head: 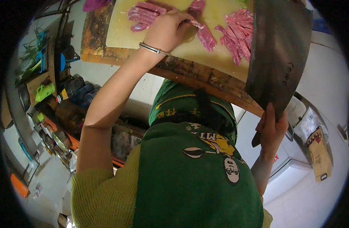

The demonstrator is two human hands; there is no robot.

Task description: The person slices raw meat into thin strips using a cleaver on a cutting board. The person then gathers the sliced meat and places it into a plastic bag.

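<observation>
My right hand grips the handle of a large cleaver, its broad dark blade raised over the right side of the cutting board. With the fingers of my left hand, which has a metal bangle at the wrist, I pinch a thin scrap of meat. Beneath it lies a strip of raw red meat on the yellowish cutting board. Sliced raw meat rests left of my left hand. A pile of cut meat strips lies near the blade, which hides part of the board.
The board rests on a worn wooden block with a dark, stained edge. Leafy greens and a lime-green bottle are at the left, above a cluttered shelf. At the right are a white plastic bag and a brown paper package.
</observation>
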